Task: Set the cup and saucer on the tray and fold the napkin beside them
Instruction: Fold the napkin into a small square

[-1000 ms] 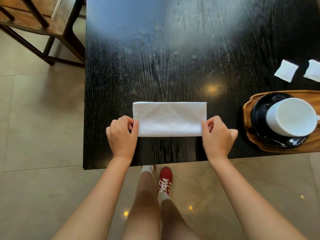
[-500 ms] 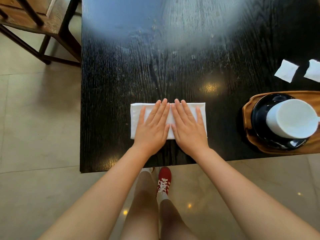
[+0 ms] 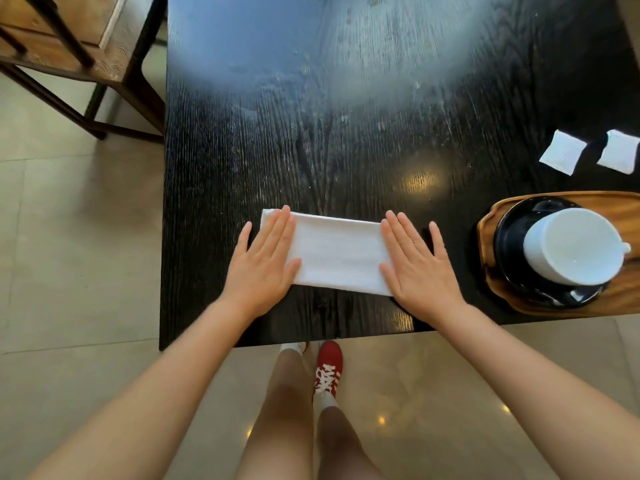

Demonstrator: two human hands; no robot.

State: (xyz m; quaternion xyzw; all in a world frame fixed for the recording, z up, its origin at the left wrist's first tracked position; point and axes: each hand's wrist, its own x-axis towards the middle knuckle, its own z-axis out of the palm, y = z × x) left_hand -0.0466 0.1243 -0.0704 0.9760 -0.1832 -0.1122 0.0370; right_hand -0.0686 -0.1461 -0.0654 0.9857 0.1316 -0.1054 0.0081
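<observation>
Folded white napkin [image 3: 337,252] lies flat on dark desk [image 3: 346,133], near front edge. Left hand [image 3: 265,263] and right hand [image 3: 417,265] press its ends, palms flat, fingers spread, gripping nothing. Cup [image 3: 573,245] on saucer [image 3: 509,237] on tray [image 3: 623,209], right.

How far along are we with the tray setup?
Done: white cup sits on the black saucer on the wooden tray. In hand: left hand and right hand lie flat on the ends of the folded napkin. Left: any further fold, then placing it beside the tray.
</observation>
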